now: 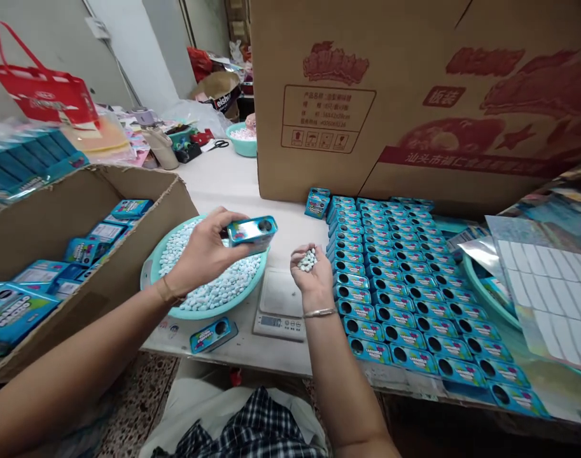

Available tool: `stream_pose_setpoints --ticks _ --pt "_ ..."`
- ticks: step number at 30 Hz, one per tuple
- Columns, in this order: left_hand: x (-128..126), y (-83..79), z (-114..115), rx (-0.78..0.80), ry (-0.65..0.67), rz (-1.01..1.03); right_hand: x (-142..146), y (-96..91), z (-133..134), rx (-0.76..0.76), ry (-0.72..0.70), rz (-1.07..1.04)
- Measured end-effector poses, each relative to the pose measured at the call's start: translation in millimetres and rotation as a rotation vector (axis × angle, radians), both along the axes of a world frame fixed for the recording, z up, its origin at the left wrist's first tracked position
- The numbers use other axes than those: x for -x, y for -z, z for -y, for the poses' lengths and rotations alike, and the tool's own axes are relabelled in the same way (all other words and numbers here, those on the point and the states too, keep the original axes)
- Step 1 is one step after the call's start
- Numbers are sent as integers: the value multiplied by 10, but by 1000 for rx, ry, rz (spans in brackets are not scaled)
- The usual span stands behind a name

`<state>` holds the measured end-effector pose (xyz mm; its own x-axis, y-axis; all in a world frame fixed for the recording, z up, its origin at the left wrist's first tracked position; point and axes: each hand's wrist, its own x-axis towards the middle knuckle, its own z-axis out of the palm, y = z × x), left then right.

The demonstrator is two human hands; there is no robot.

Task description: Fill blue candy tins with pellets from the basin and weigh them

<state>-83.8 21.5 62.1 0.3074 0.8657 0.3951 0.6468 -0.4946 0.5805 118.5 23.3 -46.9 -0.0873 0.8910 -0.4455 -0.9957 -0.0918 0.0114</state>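
Two hands were raised above the surface (223, 181): the left hand (199, 250) gripped a blue tin (252, 233) over the basin (209, 312), and the right hand (319, 275), palm up, curled around pale candies (308, 261) beside the scale (278, 296). A second tin (211, 335) lay near the surface's front edge; rows of tins (403, 286) reached that edge farther right.

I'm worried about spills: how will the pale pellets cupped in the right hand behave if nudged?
The pale pellets would probably roll, being small and rounded. They'd likely scatter separately, since they lie loose in the cupped right hand. Each is probably light, given how many fit in that hand.
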Motion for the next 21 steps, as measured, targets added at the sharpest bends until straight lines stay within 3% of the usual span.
stream_pose_setpoints --ticks 5,9,13,16,18,21 --pt "457 -47 -63 -1 -54 -111 89 -32 -99 25 14 74" --pt "710 -127 -87 58 -74 -397 526 -113 -202 60 -48 130" --pt "679 -301 -106 -69 -85 -764 1107 -157 -370 85 -159 166" --pt "573 -316 -158 -24 29 -1021 1445 -127 -469 111 -209 190" --pt "533 -299 -204 13 72 -1108 1594 -90 -508 132 -232 200" --pt "527 -303 -250 -39 32 -1103 1716 -43 -534 136 -270 203"
